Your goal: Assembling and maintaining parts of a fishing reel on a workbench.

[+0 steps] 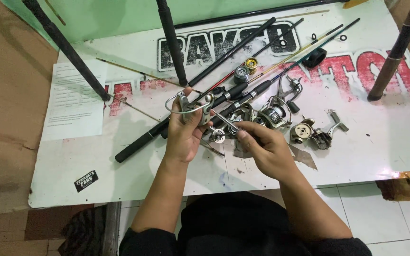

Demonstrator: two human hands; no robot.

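My left hand [184, 133] grips a silver fishing-reel rotor with its wire bail arm [182, 105] sticking up above the fingers. My right hand [262, 144] pinches a thin metal tool or shaft [224, 120] that points up-left towards the reel part. Both hands hover over a white printed board [134, 170] used as a worktop. Just beyond the hands lie a small silver reel part [217, 136] and an assembled spinning reel [274, 114].
Several fishing rods [224, 90] lie across the board, with loose spools [241, 73], a gold spool [251, 64] and a dismantled reel body [316, 134]. A paper sheet [74, 99] lies left. Dark upright poles [67, 50] stand at the back.
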